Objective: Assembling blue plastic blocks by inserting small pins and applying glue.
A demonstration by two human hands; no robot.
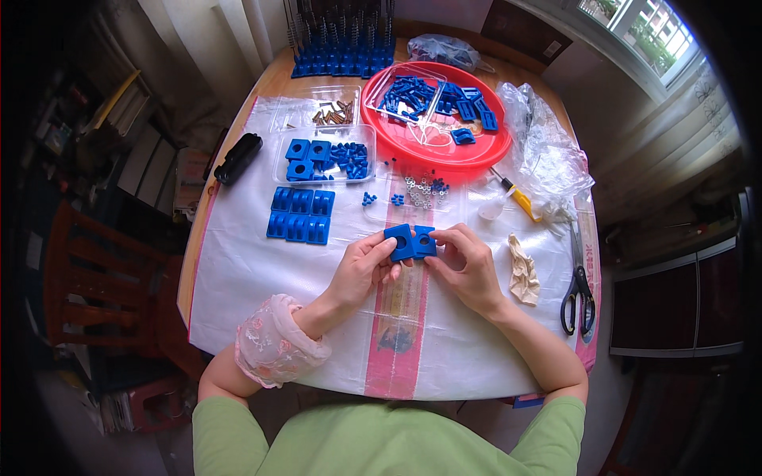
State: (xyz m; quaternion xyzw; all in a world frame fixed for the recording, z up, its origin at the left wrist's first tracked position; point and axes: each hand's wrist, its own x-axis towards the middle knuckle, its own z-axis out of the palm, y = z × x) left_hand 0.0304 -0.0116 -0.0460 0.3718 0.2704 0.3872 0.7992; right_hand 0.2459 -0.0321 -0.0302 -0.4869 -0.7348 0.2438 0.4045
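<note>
- Green shirt (373, 440) fills the lower edge.
- Left hand (355, 274): fingers closed on a blue holed plate (407, 249), above the pink stripe (397, 309).
- Right hand (470, 268): thumb and fingers pinch a smaller blue piece (421, 248) alongside.

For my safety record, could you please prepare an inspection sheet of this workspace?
Surface: white sheet with a pink stripe, over a wooden table.
Job's things: left blue block and right blue block, both holed; red basin and clear box hold more blue parts.
Clutter: scissors, beige cloth, yellow-handled tool and crumpled plastic rightward; black case leftward.
Grips: left grip holds the left block, right grip the right.
Cables: nothing seen.
Surroundings: wooden chair left; window upper right.
</note>
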